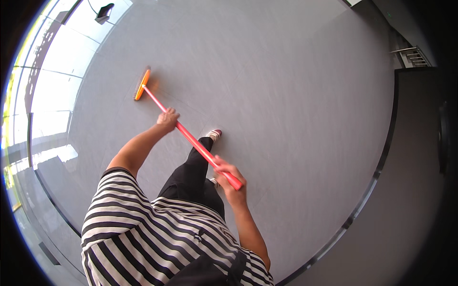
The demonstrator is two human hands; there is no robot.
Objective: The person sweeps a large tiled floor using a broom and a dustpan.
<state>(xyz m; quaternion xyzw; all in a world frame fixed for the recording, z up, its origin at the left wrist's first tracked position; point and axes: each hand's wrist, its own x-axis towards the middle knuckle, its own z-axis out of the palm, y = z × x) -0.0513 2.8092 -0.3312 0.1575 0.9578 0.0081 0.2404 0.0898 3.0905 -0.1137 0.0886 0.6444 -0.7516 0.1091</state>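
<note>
A push broom slants across the view, its long red handle (194, 142) running from near my body out to the far left. At its far end an orange broom head (142, 85) with dark bristles rests on the grey floor. My left hand (168, 117) is wrapped round the handle partway down, toward the broom head. Close to the handle's upper end, my right hand (231, 175) grips it, and the red tip sticks out beside the fingers. Slight blur softens the right fingers.
Smooth grey floor (296, 119) spreads around me. Bright glass panels (57, 71) line the left, with a small black object (103, 13) near them. A dark-edged grey wall (405, 167) curves along the right. A metal rack (414, 56) stands far right. My shoe (214, 135) is below the handle.
</note>
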